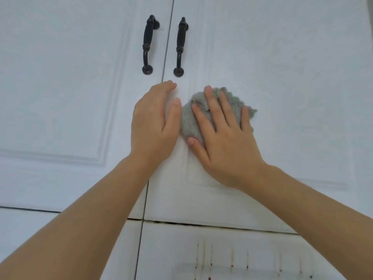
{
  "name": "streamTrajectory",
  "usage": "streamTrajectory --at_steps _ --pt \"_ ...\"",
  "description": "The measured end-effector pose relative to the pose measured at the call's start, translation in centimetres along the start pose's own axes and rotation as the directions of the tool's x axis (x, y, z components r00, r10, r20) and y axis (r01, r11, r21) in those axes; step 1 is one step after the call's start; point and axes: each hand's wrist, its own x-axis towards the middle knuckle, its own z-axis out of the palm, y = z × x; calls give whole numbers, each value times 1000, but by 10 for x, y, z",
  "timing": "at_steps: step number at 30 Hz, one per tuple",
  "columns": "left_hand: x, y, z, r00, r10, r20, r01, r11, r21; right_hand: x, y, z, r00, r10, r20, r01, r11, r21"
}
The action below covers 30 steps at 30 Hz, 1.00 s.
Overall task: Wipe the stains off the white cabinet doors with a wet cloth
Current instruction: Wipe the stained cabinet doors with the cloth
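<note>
Two white panelled cabinet doors fill the view, the left door (60,87) and the right door (292,77), split by a thin vertical gap. My right hand (224,136) lies flat with spread fingers on a grey fluffy cloth (189,118), pressing it against the right door's left edge below the handles. My left hand (153,122) rests beside it across the gap, fingers together and slightly curved, thumb touching the cloth's left side. Brown drip stains (232,259) streak the lower cabinet front beneath the doors.
Two black bar handles, the left handle (148,45) and the right handle (180,47), stand upright just above my hands on either side of the gap. A dark horizontal seam (201,224) separates the upper doors from the lower fronts.
</note>
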Motion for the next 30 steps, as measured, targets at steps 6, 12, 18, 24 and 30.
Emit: streamTrajectory --at_steps 6,12,18,24,30 --pt "-1 -4 -25 971 -73 228 75 997 -2 49 14 -20 979 189 82 -192 981 33" --pt "3 -1 -32 953 -134 272 138 990 4 2 -30 2 988 145 -52 -142 988 58" --pt "-16 12 -30 936 -131 327 100 989 109 -84 -47 9 986 -155 60 150 986 75" --pt "-29 7 -58 885 -41 465 -97 959 268 -98 -19 2 918 -362 161 363 932 26" --pt "-31 10 -57 907 24 420 -169 934 313 -77 -59 8 944 -320 79 316 947 62"
